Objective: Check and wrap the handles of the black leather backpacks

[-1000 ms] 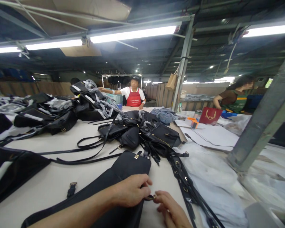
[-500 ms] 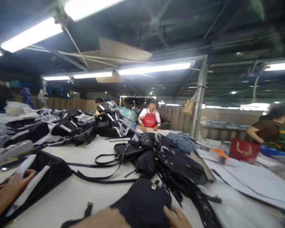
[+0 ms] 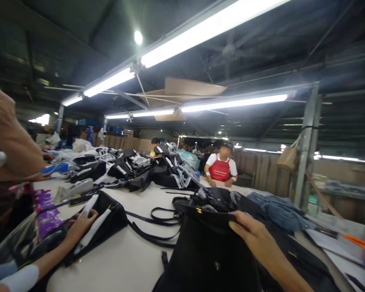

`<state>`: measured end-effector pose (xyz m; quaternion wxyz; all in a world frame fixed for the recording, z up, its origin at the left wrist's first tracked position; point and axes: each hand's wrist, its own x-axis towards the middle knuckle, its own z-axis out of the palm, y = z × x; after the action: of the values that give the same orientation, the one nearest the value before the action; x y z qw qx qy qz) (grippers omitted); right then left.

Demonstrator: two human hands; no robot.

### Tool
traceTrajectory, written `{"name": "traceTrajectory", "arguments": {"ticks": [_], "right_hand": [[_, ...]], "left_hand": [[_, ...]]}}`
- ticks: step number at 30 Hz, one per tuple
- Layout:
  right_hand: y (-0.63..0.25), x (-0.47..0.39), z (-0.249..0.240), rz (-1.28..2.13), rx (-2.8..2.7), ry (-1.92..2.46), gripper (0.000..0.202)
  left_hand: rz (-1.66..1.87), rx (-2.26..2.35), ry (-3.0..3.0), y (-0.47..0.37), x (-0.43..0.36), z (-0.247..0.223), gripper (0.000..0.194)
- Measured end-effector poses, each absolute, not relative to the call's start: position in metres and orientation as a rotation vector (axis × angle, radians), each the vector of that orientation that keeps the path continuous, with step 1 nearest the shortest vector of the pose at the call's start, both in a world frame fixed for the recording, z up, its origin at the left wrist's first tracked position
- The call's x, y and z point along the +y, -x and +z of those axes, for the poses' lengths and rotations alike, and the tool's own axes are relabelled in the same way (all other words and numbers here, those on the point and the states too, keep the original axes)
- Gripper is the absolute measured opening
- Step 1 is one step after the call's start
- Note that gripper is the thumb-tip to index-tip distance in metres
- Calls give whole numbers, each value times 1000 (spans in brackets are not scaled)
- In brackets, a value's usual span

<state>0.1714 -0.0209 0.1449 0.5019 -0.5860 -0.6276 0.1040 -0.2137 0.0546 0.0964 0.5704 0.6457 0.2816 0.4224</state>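
My right hand [image 3: 251, 231] is closed on the top edge of a black bag [image 3: 213, 247], thumb on the near side. The bag stands upright close in front of me, with a gold clasp [image 3: 198, 210] near its top edge and a small metal stud lower down. My left hand is not in view. Behind the held bag lie more black bags [image 3: 213, 196] with straps.
At left, a co-worker's hand [image 3: 83, 223] rests on another black bag [image 3: 117, 211]; a raised arm [image 3: 21, 142] is nearer. Black bags [image 3: 121, 168] pile up on the pale table [image 3: 134, 259]. Blue-grey fabric [image 3: 280, 211] lies right. A person in a red apron [image 3: 220, 169] stands opposite.
My view has swung left and the bag stands up closer to me. My right hand has moved to its top edge. My left forearm has left the view. A raised arm has appeared at left.
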Motion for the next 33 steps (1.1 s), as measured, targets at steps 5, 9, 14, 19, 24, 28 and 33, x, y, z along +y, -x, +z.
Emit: {"name": "traceTrajectory", "arguments": {"ticks": [5,9,14,19,24,28,33], "right_hand": [[-171,-51,113,99,-1584,1364,18],[-178,-67,57,-22,-1534,1371,23],[-171,-65,50,-149,-1538,1358,29],[-167,-62,48,-213,-1560,1389,31],[-166,-75,46,-224,-1654,1419,35],[-153,-89,54,-83,-1611,1521,38],[-149,-99,65,494,-1576,1655,36]], "left_hand": [[749,516,-1402,110,22,42,33],[575,430,-1312,56,6,1,38],[417,179,-988,53,0,-18,63],[652,338,-855,34,-14,4,59],[796,646,-1069,12,-10,1,71],[774,699,-1160,10,-2,-13,71],[759,684,-1044,2,3,-14,71]]}}
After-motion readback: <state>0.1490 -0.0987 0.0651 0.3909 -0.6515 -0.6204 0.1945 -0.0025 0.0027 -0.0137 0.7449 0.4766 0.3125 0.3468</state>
